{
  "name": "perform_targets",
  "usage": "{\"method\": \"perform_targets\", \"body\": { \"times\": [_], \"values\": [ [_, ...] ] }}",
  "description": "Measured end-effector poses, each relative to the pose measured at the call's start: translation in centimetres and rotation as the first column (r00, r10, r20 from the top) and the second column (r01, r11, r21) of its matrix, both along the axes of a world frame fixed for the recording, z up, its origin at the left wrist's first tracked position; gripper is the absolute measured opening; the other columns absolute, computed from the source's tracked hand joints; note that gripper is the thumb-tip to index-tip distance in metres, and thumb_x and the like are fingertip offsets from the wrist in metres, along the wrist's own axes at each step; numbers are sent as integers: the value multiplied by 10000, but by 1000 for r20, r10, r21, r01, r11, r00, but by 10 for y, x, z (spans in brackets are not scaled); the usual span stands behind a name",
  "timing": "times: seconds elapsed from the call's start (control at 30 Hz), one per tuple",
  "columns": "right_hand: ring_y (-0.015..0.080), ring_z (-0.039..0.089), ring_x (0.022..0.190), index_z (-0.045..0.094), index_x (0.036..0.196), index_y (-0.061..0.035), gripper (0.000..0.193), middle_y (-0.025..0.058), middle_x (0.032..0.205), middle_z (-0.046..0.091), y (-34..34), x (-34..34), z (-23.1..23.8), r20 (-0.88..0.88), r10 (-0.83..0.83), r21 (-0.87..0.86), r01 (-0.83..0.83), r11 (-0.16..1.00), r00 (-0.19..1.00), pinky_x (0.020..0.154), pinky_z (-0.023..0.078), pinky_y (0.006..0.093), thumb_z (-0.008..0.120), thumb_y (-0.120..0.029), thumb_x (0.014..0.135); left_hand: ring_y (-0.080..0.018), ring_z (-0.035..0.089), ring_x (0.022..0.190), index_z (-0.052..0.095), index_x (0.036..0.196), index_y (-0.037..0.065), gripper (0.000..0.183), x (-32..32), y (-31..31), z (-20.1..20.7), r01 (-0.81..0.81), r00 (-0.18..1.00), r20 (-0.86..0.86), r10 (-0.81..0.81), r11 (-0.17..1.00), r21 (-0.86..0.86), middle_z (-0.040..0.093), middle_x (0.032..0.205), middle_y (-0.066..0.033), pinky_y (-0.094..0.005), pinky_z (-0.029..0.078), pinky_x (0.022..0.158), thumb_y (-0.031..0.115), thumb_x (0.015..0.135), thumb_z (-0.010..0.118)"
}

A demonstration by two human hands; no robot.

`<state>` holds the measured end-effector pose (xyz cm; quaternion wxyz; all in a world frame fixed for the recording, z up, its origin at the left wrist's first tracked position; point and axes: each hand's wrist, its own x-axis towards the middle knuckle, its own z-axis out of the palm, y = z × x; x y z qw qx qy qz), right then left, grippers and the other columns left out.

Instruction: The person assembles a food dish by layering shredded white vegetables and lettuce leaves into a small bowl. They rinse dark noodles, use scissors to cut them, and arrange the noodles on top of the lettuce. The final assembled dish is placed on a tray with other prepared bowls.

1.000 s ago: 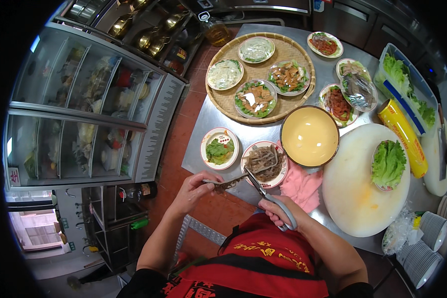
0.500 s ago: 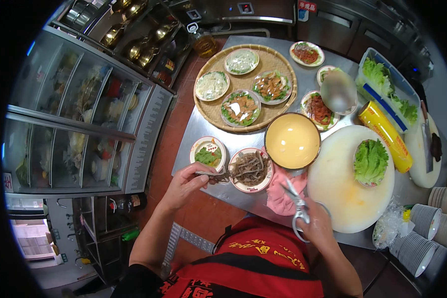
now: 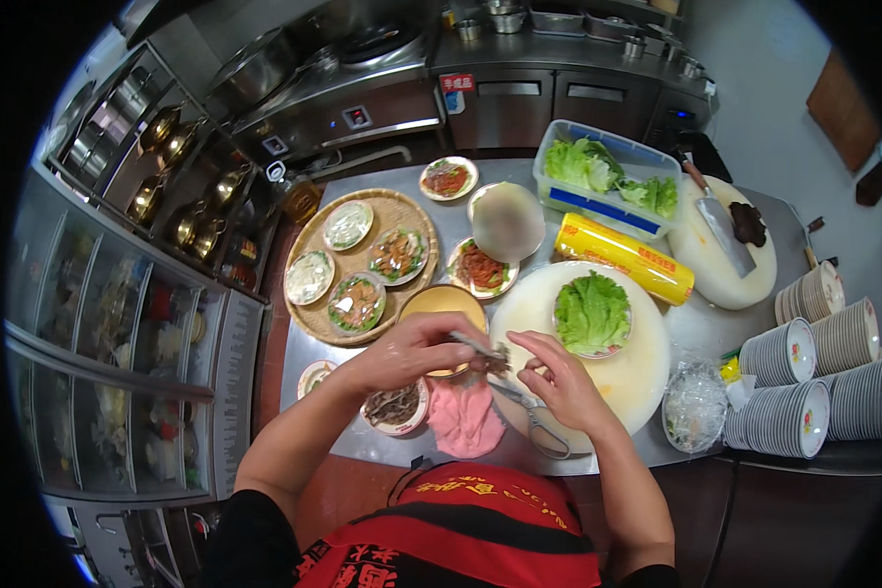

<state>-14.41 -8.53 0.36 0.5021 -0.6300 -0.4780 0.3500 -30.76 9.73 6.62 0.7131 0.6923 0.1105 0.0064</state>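
My left hand (image 3: 414, 353) is closed on a small bunch of grey-brown food strips (image 3: 496, 361), held above the table's near middle. Close to the strips' right end is my right hand (image 3: 563, 384), its fingers apart and partly bent, with nothing seen in them. Beneath it, metal scissors (image 3: 547, 437) lie at the left edge of a round white cutting board (image 3: 647, 397). More such strips fill a bowl (image 3: 395, 410) below my left wrist. A pink cloth (image 3: 464, 421) lies between that bowl and the board. My hands partly cover a yellow bowl (image 3: 444, 302).
Lettuce in a bowl (image 3: 594, 314) stands on the board. Behind are a yellow roll (image 3: 625, 257), a lidless lettuce tub (image 3: 606, 211) and a wicker tray (image 3: 304, 318) of plated dishes. At right, a cleaver (image 3: 725, 235) lies on another board, near stacked bowls (image 3: 776, 418).
The view has swung to the right. My right hand has let go of the scissors, which now lie on the board. My left hand has carried the strips rightward from the bowl toward my right hand.
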Motion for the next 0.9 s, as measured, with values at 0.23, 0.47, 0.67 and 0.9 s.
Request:
{"method": "perform_targets", "body": {
  "times": [0.23, 0.47, 0.67, 0.9],
  "values": [
    [115, 576, 716, 648, 1059, 7, 208, 53, 865, 639, -30, 70, -21, -260, -181, -202, 130, 971, 949, 624, 467, 229, 599, -59, 868, -118, 585, 857, 600, 1024, 32, 189, 108, -12, -42, -69, 998, -9, 68, 982, -175, 619, 982, -48, -265, 472, 724, 182, 929, 536],
    [76, 534, 595, 578, 1124, 35, 248, 24, 781, 607, -19, 140, -81, -432, -593, -337, 489, 805, 679, 509, 425, 202, 563, -106, 920, -172, 617, 806, 568, 959, 20, 185, 190, -43, -146, -493, 863, -369, 344, 730, -472, 564, 864, -43, -267, 500, 674, 197, 929, 523],
    [160, 583, 638, 624, 1077, 13, 241, 70, 776, 618, 4, 153, -106, -141, -682, -298, 626, 720, 718, 576, 467, 277, 603, -140, 892, -204, 638, 770, 591, 976, 2, 206, 213, -47, -165, -543, 802, -389, 454, 825, -157, 601, 860, -80, -293, 526, 679, 187, 914, 526],
    [325, 603, 734, 645, 1034, -31, 238, 158, 790, 603, 3, 142, -112, 612, -572, 5, 720, 694, 547, 701, 482, 411, 663, -127, 817, -343, 632, 814, 602, 1108, 31, 294, 206, -52, -144, -201, 845, -235, 480, 693, 692, 647, 878, -195, -409, 502, 758, 150, 839, 599]
  ]
}}
